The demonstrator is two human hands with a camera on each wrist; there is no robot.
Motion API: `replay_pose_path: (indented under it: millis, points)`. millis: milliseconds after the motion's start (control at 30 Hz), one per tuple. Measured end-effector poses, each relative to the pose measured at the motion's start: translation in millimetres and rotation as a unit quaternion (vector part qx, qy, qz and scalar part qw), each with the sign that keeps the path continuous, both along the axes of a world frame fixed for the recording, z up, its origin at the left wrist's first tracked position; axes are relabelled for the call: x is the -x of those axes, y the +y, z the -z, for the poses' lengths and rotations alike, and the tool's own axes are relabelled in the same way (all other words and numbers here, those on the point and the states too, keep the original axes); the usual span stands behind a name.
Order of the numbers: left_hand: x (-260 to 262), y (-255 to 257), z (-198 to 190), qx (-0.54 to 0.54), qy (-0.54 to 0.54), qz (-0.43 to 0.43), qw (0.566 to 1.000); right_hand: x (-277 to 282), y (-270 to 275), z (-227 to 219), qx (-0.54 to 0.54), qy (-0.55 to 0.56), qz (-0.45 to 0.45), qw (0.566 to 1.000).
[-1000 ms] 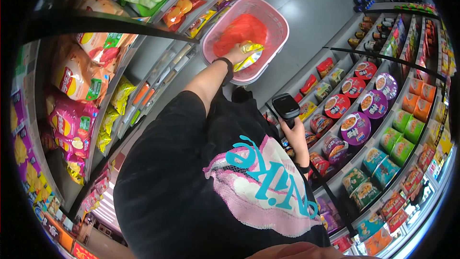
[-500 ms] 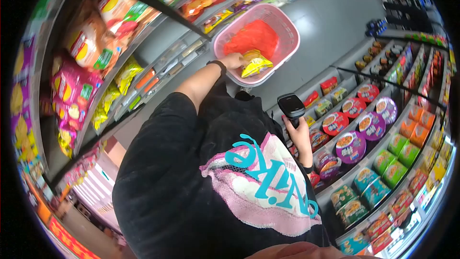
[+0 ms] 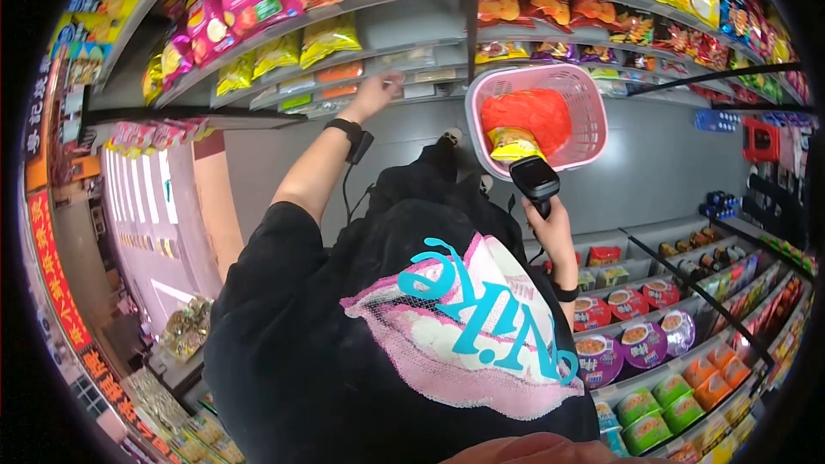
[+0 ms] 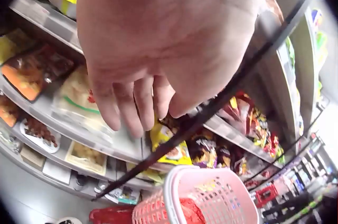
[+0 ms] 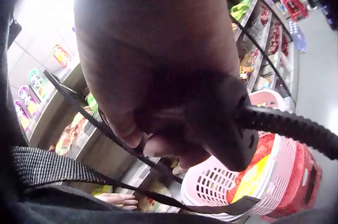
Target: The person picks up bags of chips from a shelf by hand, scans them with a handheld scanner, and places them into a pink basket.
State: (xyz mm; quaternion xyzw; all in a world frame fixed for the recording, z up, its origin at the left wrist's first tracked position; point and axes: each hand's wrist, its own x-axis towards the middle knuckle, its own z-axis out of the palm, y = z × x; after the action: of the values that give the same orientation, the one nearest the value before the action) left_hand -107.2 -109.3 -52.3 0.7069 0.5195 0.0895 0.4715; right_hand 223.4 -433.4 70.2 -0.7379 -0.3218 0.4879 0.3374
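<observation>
Where the left hand (image 3: 374, 96) is: far left, at a low shelf (image 4: 87, 136), its loosely bent fingers holding nothing; contact with the clear bag (image 4: 80, 100) cannot be told.
Right hand (image 3: 554, 230): fingers wrapped round a black scanner (image 3: 534, 177), at the basket's near side.
Pink basket (image 3: 589, 112): right of the left hand, a yellow packet (image 3: 510, 143) inside at the near left, a red bundle (image 3: 541, 116) beyond.
Step in hand: seemingly a reach among the shelf's goods.
Next move: likely calls for spreading the fingers, then pinching one item's edge.
</observation>
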Motion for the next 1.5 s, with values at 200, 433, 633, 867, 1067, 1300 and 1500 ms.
replay_pose_path:
  millis: [200, 433, 633, 867, 1067, 1300, 1500]
  points:
    - [41.5, 7.3, -73.2, -0.376, 0.059, -0.003, 0.925, 3.7, 16.7, -8.2, -0.025, -0.036, -0.054, 0.998]
    - [83.8, 79.9, -79.8, -0.326, 0.300, -0.047, 0.895, 27.2, 25.3, -35.3, 0.031, -0.045, -0.040, 0.998]
    - [103.4, 118.9, -55.5, -0.334, 0.313, 0.007, 0.889, 37.9, 9.8, -23.7, -0.015, -0.081, -0.025, 0.996]
    - [111.1, 128.5, -29.2, -0.320, 0.238, -0.010, 0.917, 63.7, 24.2, -22.4, 0.018, -0.080, -0.050, 0.995]
    - [113.6, 116.7, -32.3, -0.347, 0.145, -0.052, 0.925, 79.8, 35.0, -22.3, 0.018, -0.089, -0.076, 0.993]
    - [92.6, 32.0, -105.3, -0.250, -0.107, 0.032, 0.962, 92.4, 42.7, -19.0, 0.001, -0.078, -0.082, 0.994]
    - [71.1, -21.1, -102.6, 0.040, -0.245, 0.066, 0.966, 94.7, 42.8, -15.3, -0.087, -0.096, -0.101, 0.986]
